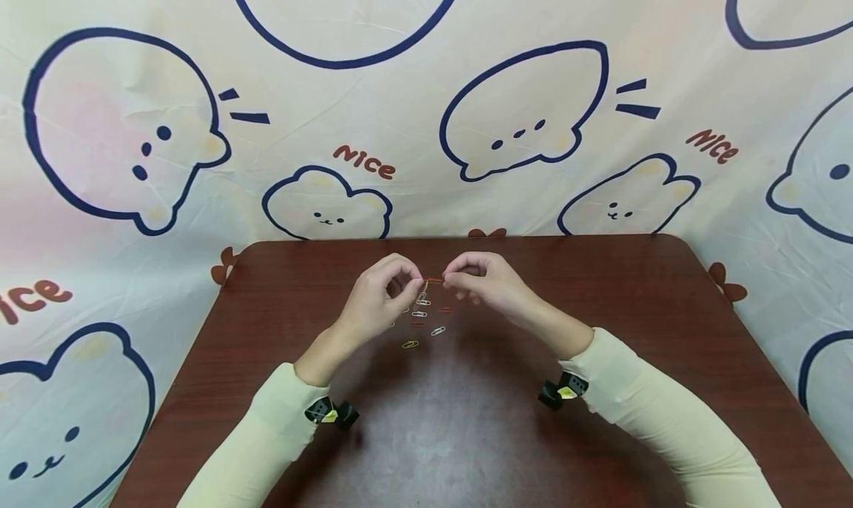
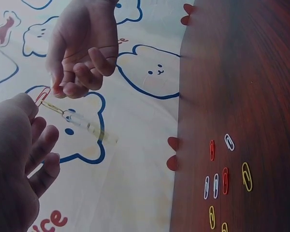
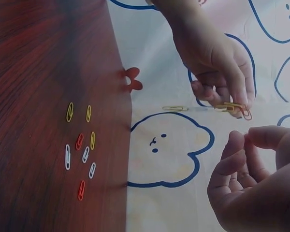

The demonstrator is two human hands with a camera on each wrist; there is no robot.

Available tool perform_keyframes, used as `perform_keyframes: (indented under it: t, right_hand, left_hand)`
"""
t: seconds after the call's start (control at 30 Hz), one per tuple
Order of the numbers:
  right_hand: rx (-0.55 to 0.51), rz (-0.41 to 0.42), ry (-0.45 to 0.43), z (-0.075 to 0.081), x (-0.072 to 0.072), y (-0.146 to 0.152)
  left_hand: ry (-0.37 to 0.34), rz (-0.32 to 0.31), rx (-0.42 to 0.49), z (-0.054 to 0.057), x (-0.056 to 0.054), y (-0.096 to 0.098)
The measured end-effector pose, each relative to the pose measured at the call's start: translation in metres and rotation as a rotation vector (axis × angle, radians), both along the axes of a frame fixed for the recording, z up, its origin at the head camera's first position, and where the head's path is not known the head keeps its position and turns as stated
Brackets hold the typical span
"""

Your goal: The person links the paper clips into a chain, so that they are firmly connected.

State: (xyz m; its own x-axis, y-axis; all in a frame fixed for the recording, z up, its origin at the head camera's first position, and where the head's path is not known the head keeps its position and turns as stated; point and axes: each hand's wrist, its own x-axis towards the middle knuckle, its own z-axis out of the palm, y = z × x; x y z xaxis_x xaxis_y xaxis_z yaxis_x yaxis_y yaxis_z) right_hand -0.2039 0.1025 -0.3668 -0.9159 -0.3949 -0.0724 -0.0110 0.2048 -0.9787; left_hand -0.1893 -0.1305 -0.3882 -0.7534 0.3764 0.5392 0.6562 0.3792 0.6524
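Note:
Thumb and forefinger of my left hand (image 1: 376, 297) pinch a red paper clip (image 2: 42, 95) above the far part of the table. From it hangs a short chain: a yellow paper clip (image 2: 52, 107), a whitish one (image 2: 75, 117) and a blurred yellow one (image 3: 175, 108). Facing it, my right hand (image 1: 493, 282) has thumb and forefinger pressed together, close beside the free end of the red clip. A thin pale sliver shows at those fingertips in the left wrist view, seemingly a paper clip mostly hidden by the fingers; I cannot tell its colour for sure.
Loose paper clips lie scattered on the brown table (image 1: 433, 434) below the hands, among them a yellow one (image 1: 410, 343), a white one (image 1: 437, 331) and a red one (image 3: 81, 190). Behind the table's far edge hangs a printed cloth (image 1: 413, 115) with cartoon animals.

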Motion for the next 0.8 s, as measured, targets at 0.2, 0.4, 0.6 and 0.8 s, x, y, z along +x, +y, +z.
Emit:
perform_keyframes:
  t: [0.2, 0.4, 0.6, 0.8]
  right_hand:
    - [0.004, -0.014, -0.014, -0.006, -0.004, 0.003]
    - [0.035, -0.030, -0.008, -0.017, -0.011, 0.006]
    - [0.074, -0.049, -0.007, -0.031, -0.020, 0.009]
    - [0.039, -0.044, 0.013, -0.054, -0.029, 0.009]
  left_hand:
    - [-0.006, 0.013, -0.004, 0.000, 0.000, -0.003]
    - [-0.019, 0.006, 0.001, 0.001, 0.000, -0.003]
    - [-0.023, 0.006, -0.004, 0.000, 0.000, -0.004]
    - [-0.019, 0.005, 0.000, 0.000, 0.000, -0.005]
